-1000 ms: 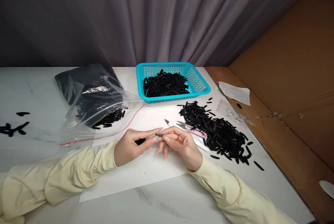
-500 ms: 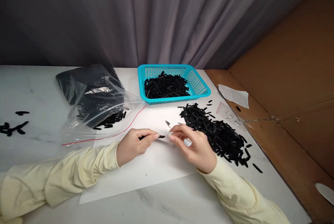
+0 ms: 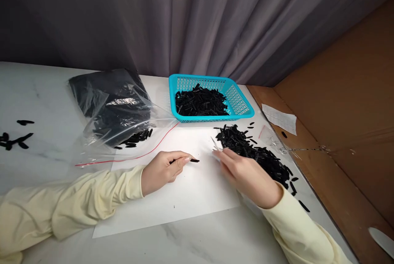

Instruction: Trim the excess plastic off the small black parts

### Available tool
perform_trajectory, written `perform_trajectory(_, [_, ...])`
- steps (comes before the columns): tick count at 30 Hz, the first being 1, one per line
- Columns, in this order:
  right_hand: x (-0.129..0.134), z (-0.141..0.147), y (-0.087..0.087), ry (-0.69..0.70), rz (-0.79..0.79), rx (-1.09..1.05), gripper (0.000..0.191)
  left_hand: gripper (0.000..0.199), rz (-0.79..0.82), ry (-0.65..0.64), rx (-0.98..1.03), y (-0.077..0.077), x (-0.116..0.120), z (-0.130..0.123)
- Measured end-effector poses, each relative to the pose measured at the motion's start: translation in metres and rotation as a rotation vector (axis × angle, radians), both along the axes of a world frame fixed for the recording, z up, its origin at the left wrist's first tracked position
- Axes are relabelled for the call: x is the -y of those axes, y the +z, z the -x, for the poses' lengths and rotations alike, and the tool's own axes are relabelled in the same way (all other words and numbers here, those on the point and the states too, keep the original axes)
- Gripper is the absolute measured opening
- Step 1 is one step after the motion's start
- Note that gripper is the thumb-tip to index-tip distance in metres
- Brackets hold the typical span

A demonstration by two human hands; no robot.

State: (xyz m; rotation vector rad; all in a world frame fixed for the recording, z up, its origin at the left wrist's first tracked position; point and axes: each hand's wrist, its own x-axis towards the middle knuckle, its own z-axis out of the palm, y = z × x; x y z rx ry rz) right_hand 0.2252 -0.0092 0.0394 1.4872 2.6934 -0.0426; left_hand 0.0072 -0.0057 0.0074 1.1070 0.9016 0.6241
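My left hand (image 3: pixel 164 171) is closed in a pinch over the white paper (image 3: pixel 147 206). A slim black strip (image 3: pixel 194 160) sticks out past its fingertips to the right. My right hand (image 3: pixel 246 173) is closed a short way to the right, back of the hand up. A pointed metal blade, apparently of small scissors (image 3: pixel 214 144), juts from its fingers, smeared by motion. The handles are hidden by the hand. Just behind and right of that hand lies a heap of black strips (image 3: pixel 237 143), spread along the paper's right side.
A blue basket (image 3: pixel 215 118) of black strips stands at the back. Left of it lies a zip bag (image 3: pixel 120 99) filled with dark material, more strips near its mouth. Loose black pieces (image 3: pixel 18 143) lie far left. Paper (image 3: pixel 280 118) rests on a brown ledge at right.
My right hand has moved right, away from the left hand, and turned its back upward; its fingers have closed up. The left hand still pinches the black strip. The view has shifted slightly.
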Motion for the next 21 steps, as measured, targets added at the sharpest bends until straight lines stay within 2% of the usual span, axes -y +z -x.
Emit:
perform_trajectory(2, [-0.003,-0.016,0.014,0.006,0.014,-0.258,0.025,0.042,0.0,0.004,0.0,-0.002,0.0,0.001])
perform_trajectory(5, [-0.002,-0.036,0.03,-0.005,0.026,-0.409,0.021,0.039,-0.021,0.007,-0.002,-0.004,0.001,0.002])
perform_trajectory(8, [0.004,-0.041,0.034,-0.07,-0.168,-0.444,0.011,0.038,-0.038,0.01,-0.011,-0.005,0.001,0.002])
perform_trajectory(10, [0.008,-0.036,0.029,-0.134,-0.215,-0.507,0.019,0.036,-0.052,0.011,-0.021,-0.004,0.001,0.003])
perform_trajectory(12, [0.012,-0.027,0.022,-0.214,-0.072,-0.627,0.019,0.034,-0.067,0.011,-0.03,-0.004,0.001,0.003])
perform_trajectory(16, [0.01,-0.015,0.007,-0.374,0.442,-0.94,0.026,0.033,-0.083,0.024,-0.034,-0.004,0.001,0.003])
perform_trajectory(18, [0.008,-0.012,0.003,-0.434,0.642,-1.05,0.03,0.034,-0.092,0.024,-0.036,-0.005,0.001,0.002])
perform_trajectory(21, [0.005,-0.012,0.0,-0.517,0.79,-1.085,0.034,0.036,-0.1,0.015,-0.033,-0.005,0.001,0.002])
